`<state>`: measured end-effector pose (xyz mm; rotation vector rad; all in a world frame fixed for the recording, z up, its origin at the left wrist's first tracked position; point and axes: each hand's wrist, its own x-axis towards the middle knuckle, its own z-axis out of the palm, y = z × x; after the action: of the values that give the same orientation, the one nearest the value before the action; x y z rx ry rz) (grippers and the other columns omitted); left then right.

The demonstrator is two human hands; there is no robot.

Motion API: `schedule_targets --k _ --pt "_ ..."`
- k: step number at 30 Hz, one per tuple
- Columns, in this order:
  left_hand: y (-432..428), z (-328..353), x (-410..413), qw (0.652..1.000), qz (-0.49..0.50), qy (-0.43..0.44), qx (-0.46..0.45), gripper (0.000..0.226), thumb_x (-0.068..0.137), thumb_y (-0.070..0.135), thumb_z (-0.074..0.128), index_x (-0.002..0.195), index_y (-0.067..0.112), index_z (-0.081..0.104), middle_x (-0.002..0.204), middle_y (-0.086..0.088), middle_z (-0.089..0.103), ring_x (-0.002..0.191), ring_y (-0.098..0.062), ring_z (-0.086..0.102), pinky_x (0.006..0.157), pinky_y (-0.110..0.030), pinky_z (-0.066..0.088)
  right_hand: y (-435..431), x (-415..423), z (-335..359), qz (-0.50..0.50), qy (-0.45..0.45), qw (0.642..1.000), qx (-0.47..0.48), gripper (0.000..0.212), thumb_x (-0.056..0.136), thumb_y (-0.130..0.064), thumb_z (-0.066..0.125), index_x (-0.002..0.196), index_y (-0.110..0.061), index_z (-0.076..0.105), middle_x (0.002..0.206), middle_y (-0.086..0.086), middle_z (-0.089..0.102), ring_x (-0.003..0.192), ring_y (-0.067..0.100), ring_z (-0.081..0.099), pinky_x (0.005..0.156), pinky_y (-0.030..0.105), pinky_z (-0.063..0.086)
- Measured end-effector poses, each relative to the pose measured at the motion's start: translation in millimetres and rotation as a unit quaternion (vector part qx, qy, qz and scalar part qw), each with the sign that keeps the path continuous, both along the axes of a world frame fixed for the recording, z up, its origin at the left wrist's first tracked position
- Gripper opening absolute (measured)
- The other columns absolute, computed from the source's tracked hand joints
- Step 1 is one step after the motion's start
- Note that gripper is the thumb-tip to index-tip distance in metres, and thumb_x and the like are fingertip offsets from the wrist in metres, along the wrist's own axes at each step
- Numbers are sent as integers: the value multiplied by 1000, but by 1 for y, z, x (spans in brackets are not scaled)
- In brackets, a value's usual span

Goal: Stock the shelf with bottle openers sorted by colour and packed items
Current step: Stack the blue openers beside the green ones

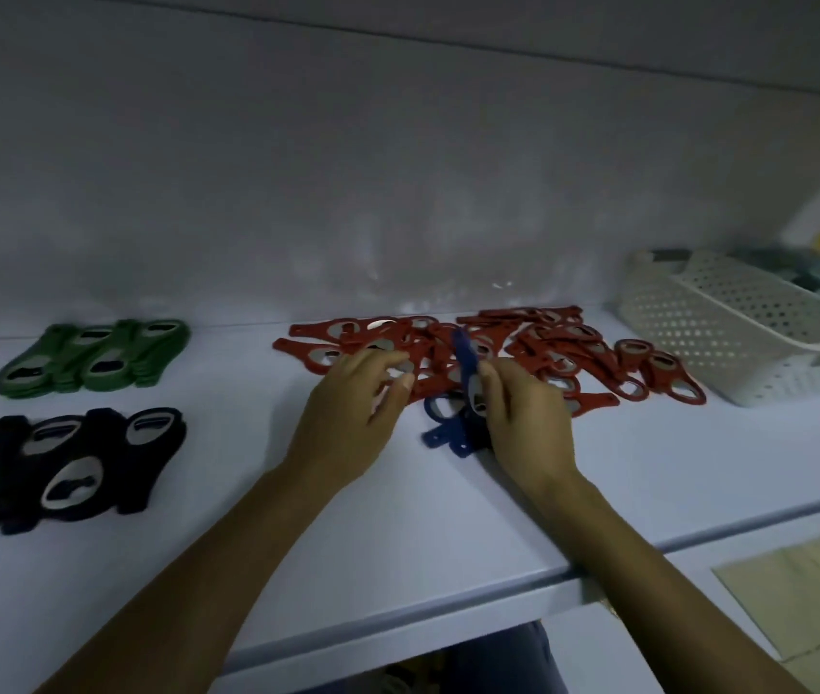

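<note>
- Pinching a blue bottle opener [464, 365] between thumb and fingertips, the right hand [528, 428] holds it nearly upright, on edge, over the near side of the red heap.
- More blue openers [443, 435] lie under and just left of that hand on the white shelf [398, 543]; whether the palm also grips them cannot be told.
- The left hand [348, 423] holds nothing. Its fingers are loosely spread and slightly bent, with the fingertips at the near-left edge of the red openers [598, 363]; blur hides whether they touch.
- The red openers lie in a loose, overlapping heap at the middle back of the shelf.
- Green openers [92, 358] sit in a neat overlapping group at the back left, well apart from the red.
- Dark openers [67, 463], navy or black, sit in front of the green group.
- A white perforated basket [698, 333] stands at the right, just beside the red heap, with teal items [818, 285] inside that are too blurred to identify.
</note>
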<state>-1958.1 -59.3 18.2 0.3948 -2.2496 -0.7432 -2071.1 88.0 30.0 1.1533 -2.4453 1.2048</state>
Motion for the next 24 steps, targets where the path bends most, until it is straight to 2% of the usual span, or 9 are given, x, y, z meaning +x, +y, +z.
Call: schedule_targets --k 1,3,6,9,11,15,18,22,24 --pt "4 4 2 998 -27 16 49 29 96 36 46 117 24 62 106 12 63 103 -13 61 81 -16 48 0 2 2 -25 -4 999 -47 23 100 -21 43 89 -17 63 69 -7 64 59 8 60 57 28 51" --pt "19 10 2 973 -130 24 189 22 94 43 43 105 43 62 94 24 67 95 -2 64 75 -11 50 -5 18 6 21 -26 994 -104 22 99 -22 44 91 -19 65 76 -7 66 63 8 62 60 33 52" --pt "30 7 -2 925 -182 36 331 16 91 48 48 100 37 56 90 20 69 86 3 65 70 -10 49 -15 48 0 153 33 987 -46 19 95 -13 46 96 -10 65 87 1 67 74 13 61 67 33 50" --pt "17 8 1 947 -108 55 296 13 97 30 44 94 30 57 84 8 68 75 -2 64 64 -12 48 -11 49 1 201 80 976 -13 20 93 -11 49 101 -10 68 98 0 70 87 13 61 80 27 48" --pt "8 10 3 955 -76 78 275 19 100 24 40 97 32 56 77 11 66 65 -2 63 53 -10 46 -2 41 2 146 103 984 -1 25 91 -21 54 112 -19 68 110 -3 70 100 11 61 89 25 46" --pt "10 12 4 949 -87 100 286 17 97 29 41 102 35 56 79 10 71 61 -9 67 41 -17 45 11 23 0 129 83 973 173 43 86 -46 61 123 -25 62 130 -7 59 125 12 47 107 35 36" --pt "11 10 4 949 -65 99 291 13 93 33 45 96 35 57 77 9 71 63 -12 67 42 -16 46 12 21 -6 125 97 973 171 29 90 -33 62 116 -24 69 125 -6 63 122 17 50 102 40 36" --pt "9 5 5 952 -26 88 292 16 96 29 45 88 31 58 77 6 69 60 -8 66 42 -13 42 15 24 -10 104 163 974 115 14 84 -15 68 95 -18 76 101 -1 71 96 22 61 81 41 49" --pt "7 3 5 951 -16 82 299 15 97 29 45 90 29 58 78 2 69 61 -8 66 42 -12 42 15 25 -10 112 166 974 110 16 86 -16 66 99 -19 74 105 -3 70 98 21 60 82 40 49"
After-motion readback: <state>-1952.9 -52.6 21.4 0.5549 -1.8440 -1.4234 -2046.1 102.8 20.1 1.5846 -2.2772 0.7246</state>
